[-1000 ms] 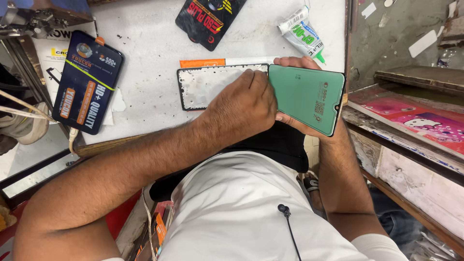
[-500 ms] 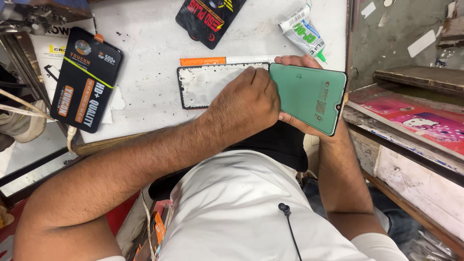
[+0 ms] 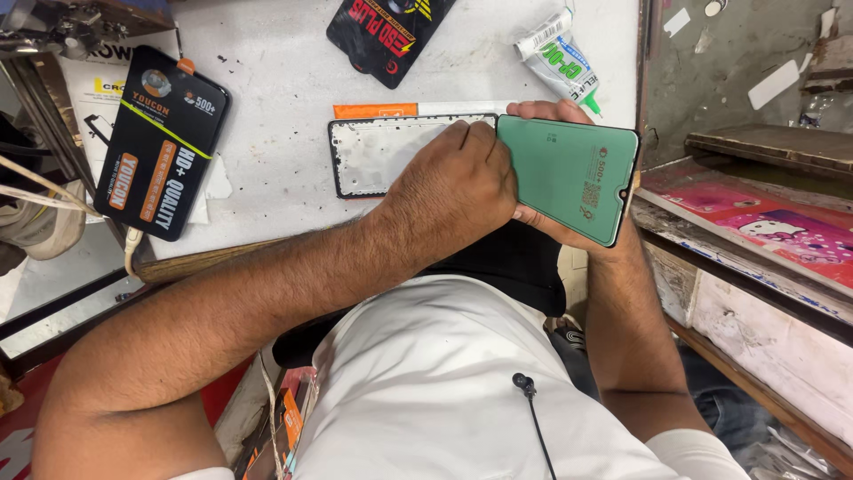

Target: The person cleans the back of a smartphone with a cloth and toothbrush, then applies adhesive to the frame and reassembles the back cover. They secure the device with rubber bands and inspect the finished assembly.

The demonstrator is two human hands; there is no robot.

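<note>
Black rectangular package at bench left; second black package top centre; white-green glue tube top right. Your right hand fingers clasp the green-filmed phone screen; your left hand fingers together, pressing the phone frame.

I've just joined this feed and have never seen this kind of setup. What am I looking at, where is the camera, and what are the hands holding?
There is no machine here: a person works with two bare hands. The single camera sits on the person's head and looks down, so the arms reach up into the picture over a white shirt.

The right hand holds a green-backed phone screen from underneath. The left hand rests on the screen's left edge and on an empty phone frame lying on the white table.

Also on the table: a black box at left, a black packet at top, and a glue tube.
</note>
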